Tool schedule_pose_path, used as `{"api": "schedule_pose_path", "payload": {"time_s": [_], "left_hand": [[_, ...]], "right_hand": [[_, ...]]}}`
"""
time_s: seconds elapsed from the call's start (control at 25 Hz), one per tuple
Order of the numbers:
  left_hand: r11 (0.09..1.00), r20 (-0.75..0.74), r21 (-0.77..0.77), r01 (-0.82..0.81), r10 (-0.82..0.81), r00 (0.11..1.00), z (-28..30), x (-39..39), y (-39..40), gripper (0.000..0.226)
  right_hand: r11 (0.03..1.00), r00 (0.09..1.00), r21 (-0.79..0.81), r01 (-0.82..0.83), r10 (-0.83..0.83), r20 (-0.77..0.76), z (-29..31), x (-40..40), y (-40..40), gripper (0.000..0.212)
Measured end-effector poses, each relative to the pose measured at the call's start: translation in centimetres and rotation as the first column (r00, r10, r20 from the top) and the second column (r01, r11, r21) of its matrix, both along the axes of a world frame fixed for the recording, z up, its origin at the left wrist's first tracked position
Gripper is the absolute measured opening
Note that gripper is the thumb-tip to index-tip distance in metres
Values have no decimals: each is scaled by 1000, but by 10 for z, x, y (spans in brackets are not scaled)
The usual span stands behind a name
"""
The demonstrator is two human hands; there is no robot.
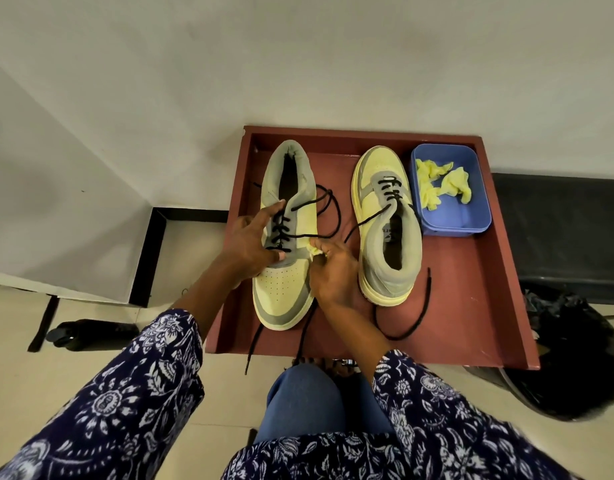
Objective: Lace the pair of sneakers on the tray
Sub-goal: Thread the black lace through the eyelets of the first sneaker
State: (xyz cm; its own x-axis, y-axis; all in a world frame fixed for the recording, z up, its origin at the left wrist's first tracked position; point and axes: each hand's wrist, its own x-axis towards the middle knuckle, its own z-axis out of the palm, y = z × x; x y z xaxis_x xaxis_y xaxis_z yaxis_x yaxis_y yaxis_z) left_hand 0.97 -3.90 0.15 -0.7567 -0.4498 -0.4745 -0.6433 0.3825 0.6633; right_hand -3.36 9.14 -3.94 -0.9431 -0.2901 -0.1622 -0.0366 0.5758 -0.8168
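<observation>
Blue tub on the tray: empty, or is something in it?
Not empty. The blue tub holds crumpled yellow pieces at its far end; its near part shows bare floor.

I see pale yellow and grey sneakers [285,237] with black laces [328,206], a reddish-brown tray [471,306], a blue tub [471,216] of yellow crumpled paper [440,183], navy sleeves [125,393] with white floral print, blue trousers [305,400]
</observation>
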Motion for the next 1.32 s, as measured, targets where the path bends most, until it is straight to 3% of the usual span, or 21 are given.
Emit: {"api": "schedule_pose_path", "payload": {"time_s": [0.28, 0.52, 0.8, 1.04, 1.32], "left_hand": [[999, -28, 10, -51, 52, 998, -1, 12, 7, 82], [995, -42, -87, -52, 49, 998, -1, 9, 11, 84], [995, -53, -71, -64, 60, 997, -1, 8, 10, 85], [993, -53, -59, -103, 100, 994, -2, 6, 9, 85], [974, -117, -181, -134, 114, 987, -5, 7, 20, 82]], "right_hand": [[996, 992, -81, -38, 28, -125, -14, 59, 20, 42], [995, 1000, -98, 10, -11, 0, -9, 35, 13, 40], [995, 999, -97, 39, -39, 11, -5, -2, -4, 41], [996, 999, -83, -17, 14, -41, -6, 8, -1, 39], [989, 990, -62, -137, 138, 11, 2, 36, 27, 31]]}}
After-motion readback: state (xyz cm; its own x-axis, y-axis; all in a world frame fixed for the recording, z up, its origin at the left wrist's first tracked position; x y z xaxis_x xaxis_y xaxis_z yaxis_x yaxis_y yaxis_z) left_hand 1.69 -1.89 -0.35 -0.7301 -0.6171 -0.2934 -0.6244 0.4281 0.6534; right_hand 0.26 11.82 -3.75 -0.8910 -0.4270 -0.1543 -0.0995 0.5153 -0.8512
